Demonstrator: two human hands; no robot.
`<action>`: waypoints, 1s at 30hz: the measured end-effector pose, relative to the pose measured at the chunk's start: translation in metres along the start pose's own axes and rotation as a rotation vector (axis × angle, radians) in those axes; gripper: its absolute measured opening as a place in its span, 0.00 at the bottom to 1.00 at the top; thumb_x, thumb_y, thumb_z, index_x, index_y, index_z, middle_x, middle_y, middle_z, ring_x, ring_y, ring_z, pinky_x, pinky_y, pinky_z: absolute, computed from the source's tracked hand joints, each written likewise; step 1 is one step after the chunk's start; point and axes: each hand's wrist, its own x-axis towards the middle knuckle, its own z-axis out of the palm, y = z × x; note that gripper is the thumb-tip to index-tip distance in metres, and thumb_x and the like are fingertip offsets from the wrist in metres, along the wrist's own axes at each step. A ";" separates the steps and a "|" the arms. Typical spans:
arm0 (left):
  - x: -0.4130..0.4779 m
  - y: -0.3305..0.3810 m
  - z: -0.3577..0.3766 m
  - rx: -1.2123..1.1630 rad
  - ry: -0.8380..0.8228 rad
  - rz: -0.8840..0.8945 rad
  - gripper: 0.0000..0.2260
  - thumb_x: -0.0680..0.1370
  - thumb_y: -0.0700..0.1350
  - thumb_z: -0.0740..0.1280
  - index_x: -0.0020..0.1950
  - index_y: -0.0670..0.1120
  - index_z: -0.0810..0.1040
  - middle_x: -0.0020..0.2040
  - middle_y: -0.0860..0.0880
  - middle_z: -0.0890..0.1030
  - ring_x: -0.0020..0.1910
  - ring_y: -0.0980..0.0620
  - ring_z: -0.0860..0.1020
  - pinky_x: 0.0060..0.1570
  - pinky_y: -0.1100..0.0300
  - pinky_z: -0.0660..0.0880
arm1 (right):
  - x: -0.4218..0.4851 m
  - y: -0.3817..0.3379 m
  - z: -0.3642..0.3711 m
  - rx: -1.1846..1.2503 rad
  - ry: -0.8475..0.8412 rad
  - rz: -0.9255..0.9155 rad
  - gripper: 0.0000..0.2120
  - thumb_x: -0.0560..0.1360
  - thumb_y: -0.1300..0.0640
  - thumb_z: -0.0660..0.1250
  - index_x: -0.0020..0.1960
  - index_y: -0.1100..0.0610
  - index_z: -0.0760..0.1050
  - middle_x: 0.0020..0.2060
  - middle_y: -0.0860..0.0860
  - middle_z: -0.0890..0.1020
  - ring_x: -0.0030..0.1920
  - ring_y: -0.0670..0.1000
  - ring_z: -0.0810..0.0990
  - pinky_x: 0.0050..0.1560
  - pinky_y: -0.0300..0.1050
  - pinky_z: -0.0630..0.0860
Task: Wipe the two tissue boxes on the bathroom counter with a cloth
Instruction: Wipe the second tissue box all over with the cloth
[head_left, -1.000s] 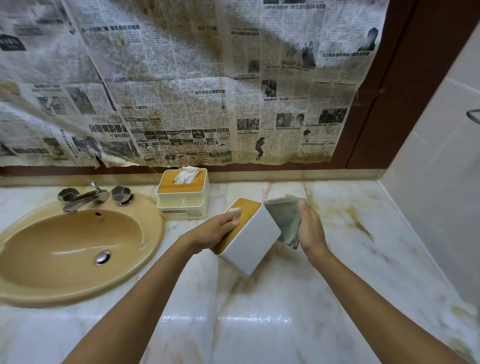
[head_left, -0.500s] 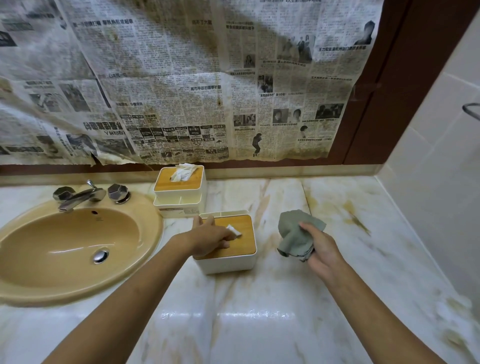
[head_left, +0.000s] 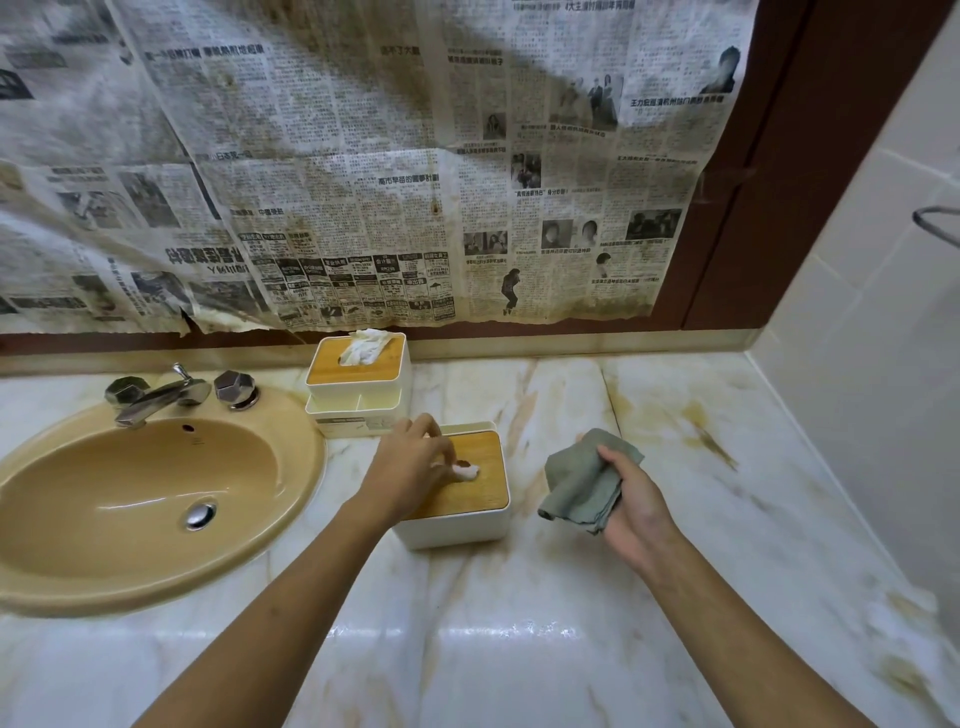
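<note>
A bathroom counter (head_left: 571, 623) of pale marble with rusty yellow stains, seen from above; old newspaper (head_left: 363, 156) covers the wall behind it.

The left hand (head_left: 410, 470) rests on the wooden lid (head_left: 483, 486) of the near tissue box (head_left: 457, 527), fingers bent, their tips at a small white tissue tuft (head_left: 466, 471) poking up from the lid's slot. Whether they pinch the tuft cannot be told. This white box stands upright on the counter.

The right hand (head_left: 631, 499) is to the right of that box and apart from it. It grips a bunched grey-green cloth (head_left: 582, 483) that hangs clear of the box.

Just beyond the left hand, the far tissue box (head_left: 358, 384) stands by the back edge, a crumpled tissue sticking up from its wooden top; the two boxes nearly touch at their corners.

Left of the left hand lies a tan oval sink (head_left: 130, 499) with a chrome tap (head_left: 161, 395); its rim comes near both boxes.

Right of the right hand, bare stained marble runs to a tiled wall (head_left: 883, 364). In front of both hands, open marble reaches the bottom of the view.
</note>
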 end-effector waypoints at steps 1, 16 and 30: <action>0.000 0.001 0.000 -0.012 -0.007 -0.002 0.10 0.78 0.54 0.68 0.54 0.51 0.82 0.56 0.52 0.75 0.53 0.48 0.72 0.51 0.53 0.73 | -0.001 -0.001 0.001 -0.004 -0.002 -0.003 0.18 0.81 0.53 0.61 0.68 0.60 0.72 0.63 0.59 0.79 0.62 0.57 0.79 0.54 0.50 0.75; 0.018 -0.009 -0.020 -0.422 -0.031 -0.235 0.12 0.82 0.43 0.62 0.65 0.48 0.75 0.57 0.46 0.76 0.51 0.50 0.76 0.51 0.58 0.73 | -0.008 -0.001 0.005 -0.008 0.028 -0.034 0.18 0.81 0.56 0.62 0.69 0.61 0.72 0.62 0.60 0.79 0.51 0.54 0.81 0.45 0.48 0.76; 0.006 0.074 0.025 0.070 -0.040 -0.406 0.16 0.81 0.55 0.57 0.58 0.45 0.72 0.56 0.45 0.80 0.55 0.42 0.78 0.55 0.49 0.72 | -0.007 0.007 0.007 -0.089 0.045 -0.078 0.13 0.81 0.56 0.62 0.63 0.60 0.75 0.51 0.56 0.83 0.49 0.54 0.81 0.48 0.49 0.75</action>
